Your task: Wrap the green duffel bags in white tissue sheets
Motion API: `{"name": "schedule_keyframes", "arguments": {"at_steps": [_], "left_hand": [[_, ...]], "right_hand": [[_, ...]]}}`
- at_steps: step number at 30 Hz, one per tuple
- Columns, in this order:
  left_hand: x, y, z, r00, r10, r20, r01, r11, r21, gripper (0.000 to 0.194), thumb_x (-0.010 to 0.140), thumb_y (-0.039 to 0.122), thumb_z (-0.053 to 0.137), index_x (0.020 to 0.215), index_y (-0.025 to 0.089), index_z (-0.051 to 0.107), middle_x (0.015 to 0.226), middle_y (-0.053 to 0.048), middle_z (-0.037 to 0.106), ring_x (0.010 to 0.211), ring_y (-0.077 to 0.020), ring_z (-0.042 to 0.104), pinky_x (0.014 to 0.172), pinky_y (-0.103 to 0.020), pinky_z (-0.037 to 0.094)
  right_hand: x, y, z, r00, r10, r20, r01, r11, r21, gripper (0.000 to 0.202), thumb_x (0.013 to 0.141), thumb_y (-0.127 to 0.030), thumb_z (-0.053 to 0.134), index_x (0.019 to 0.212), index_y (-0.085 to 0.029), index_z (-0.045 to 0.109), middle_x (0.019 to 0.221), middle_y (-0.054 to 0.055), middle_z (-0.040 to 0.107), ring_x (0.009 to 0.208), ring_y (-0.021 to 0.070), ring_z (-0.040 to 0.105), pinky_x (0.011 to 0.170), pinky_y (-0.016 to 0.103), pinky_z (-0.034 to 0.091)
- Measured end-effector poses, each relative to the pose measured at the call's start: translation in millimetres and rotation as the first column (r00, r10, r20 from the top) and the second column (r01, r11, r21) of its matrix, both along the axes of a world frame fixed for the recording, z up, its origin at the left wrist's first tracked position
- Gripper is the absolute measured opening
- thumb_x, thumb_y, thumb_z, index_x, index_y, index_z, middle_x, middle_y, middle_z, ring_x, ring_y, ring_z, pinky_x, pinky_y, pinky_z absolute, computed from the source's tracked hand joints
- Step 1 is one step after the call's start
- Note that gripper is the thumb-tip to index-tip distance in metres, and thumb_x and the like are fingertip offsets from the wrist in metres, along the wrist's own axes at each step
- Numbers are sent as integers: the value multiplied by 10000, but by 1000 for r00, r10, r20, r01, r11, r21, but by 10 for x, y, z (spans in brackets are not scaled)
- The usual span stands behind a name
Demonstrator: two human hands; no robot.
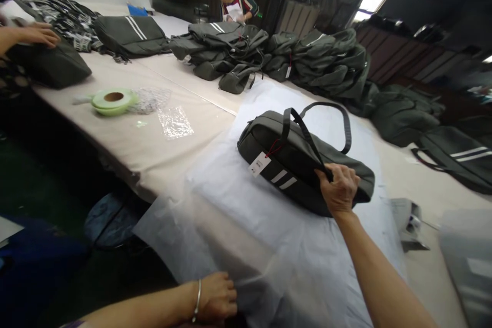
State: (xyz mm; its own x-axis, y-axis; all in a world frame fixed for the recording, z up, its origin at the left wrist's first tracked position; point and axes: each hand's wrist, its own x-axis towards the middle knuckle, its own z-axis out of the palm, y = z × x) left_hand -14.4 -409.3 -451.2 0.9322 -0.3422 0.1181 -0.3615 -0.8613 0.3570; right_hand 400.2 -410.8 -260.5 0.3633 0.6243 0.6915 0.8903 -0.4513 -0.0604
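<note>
A dark green handbag (pixel 269 136) with two white stripes, black handles and a paper tag (pixel 259 164) on a red cord lies on stacked translucent plastic bags (pixel 215 179). My right hand (pixel 340 184) is closed on the near handle strap, against the handbag's right end. At the bottom, my left hand (pixel 217 296), wearing a bangle, has its fingers curled at the near edge of the plastic bag. Its fingertips are partly hidden.
A roll of green tape (pixel 114 100) and a small clear packet (pixel 175 122) lie on the table (pixel 203 133). Piles of dark green bags (pixel 326 61) line the far side. At left, a co-worker's hand (pixel 38 35) rests on another bag; another person (pixel 234 2) stands behind.
</note>
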Motion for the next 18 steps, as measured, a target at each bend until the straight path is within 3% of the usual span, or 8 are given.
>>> {"name": "schedule_keyframes", "arguments": {"at_steps": [4, 8, 11, 13, 15, 17, 18], "left_hand": [[-135, 87, -131, 995, -39, -88, 34, 998, -57, 207, 762, 332, 755, 702, 218, 593, 644, 23, 637, 576, -165, 579, 470, -290, 332], [-201, 251, 19, 992, 37, -122, -47, 995, -82, 134, 779, 310, 725, 811, 236, 618, 713, 36, 659, 627, -168, 607, 526, -271, 411], [-195, 389, 124, 968, 203, -145, -224, 964, -146, 135, 851, 242, 602, 984, 247, 621, 856, 5, 689, 753, -183, 648, 658, -272, 488], [-174, 477, 80, 898, 366, -244, -423, 869, -257, 209, 860, 219, 543, 1050, 254, 623, 967, -20, 705, 861, -199, 665, 768, -286, 517], [-152, 555, -47, 788, 442, -428, -587, 750, -306, 257, 830, 201, 528, 1053, 262, 640, 1046, -24, 715, 946, -216, 670, 855, -308, 519], [-149, 618, -185, 673, 453, -585, -670, 708, -223, 302, 758, 175, 552, 1029, 253, 662, 1073, -36, 723, 994, -251, 670, 898, -355, 512], [-158, 645, -233, 640, 442, -629, -673, 717, -181, 320, 724, 167, 566, 1015, 248, 672, 1063, -45, 727, 996, -272, 671, 892, -382, 514]], "right_hand": [[-13, -23, 11, 975, -35, -221, 19, 997, -76, 296, 831, -452, 609, 982, -199, 632, 1019, 93, 617, 989, 282, 489, 894, 432, 328], [43, 6, 129, 937, -30, -349, -5, 995, -98, 312, 785, -426, 630, 993, -193, 624, 1022, 95, 610, 995, 290, 488, 908, 455, 348], [70, -10, 204, 909, 11, -416, -66, 991, -118, 346, 741, -405, 660, 1014, -193, 636, 1055, 89, 619, 999, 282, 505, 921, 450, 379], [100, -24, 257, 883, 38, -467, -113, 985, -133, 367, 723, -400, 672, 1027, -195, 650, 1071, 84, 627, 1001, 271, 525, 924, 434, 407], [138, -30, 313, 850, 58, -523, -153, 978, -140, 368, 718, -398, 677, 1034, -209, 666, 1068, 69, 639, 998, 253, 553, 923, 412, 433], [167, -28, 357, 814, 70, -576, -176, 976, -131, 355, 722, -402, 676, 1031, -228, 682, 1055, 52, 656, 984, 236, 581, 919, 392, 453], [172, -25, 370, 798, 74, -599, -178, 977, -117, 348, 725, -407, 674, 1027, -235, 687, 1049, 45, 665, 979, 231, 593, 915, 387, 460]]}}
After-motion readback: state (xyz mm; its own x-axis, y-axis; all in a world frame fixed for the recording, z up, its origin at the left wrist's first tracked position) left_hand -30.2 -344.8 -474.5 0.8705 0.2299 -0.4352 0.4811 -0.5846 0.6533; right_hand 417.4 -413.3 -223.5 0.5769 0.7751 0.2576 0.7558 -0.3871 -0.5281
